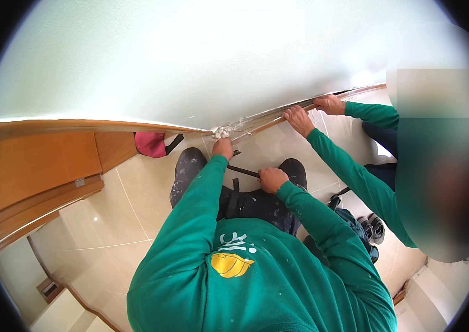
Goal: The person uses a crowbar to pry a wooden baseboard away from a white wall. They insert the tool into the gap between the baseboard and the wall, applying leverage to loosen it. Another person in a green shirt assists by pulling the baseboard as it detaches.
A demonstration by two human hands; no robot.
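I crouch facing a white wall [201,61], in green sleeves and paint-spattered dark trousers. My left hand [223,148] is closed low against the wall, at a wooden baseboard strip [267,120] where torn white filler [222,131] shows. My right hand [272,180] grips a dark pry bar [242,170] that runs up-left toward my left hand; whether the left hand also grips the bar is hidden. A co-worker in a green sleeve has both hands [299,119] on the same strip further right, where it stands off the wall.
A wooden door frame and door [35,166] stand at the left. A red bag [150,144] lies at the wall's foot. The floor is pale glossy tile [107,221]. Dark shoes and tools [371,228] lie at the right beside the co-worker.
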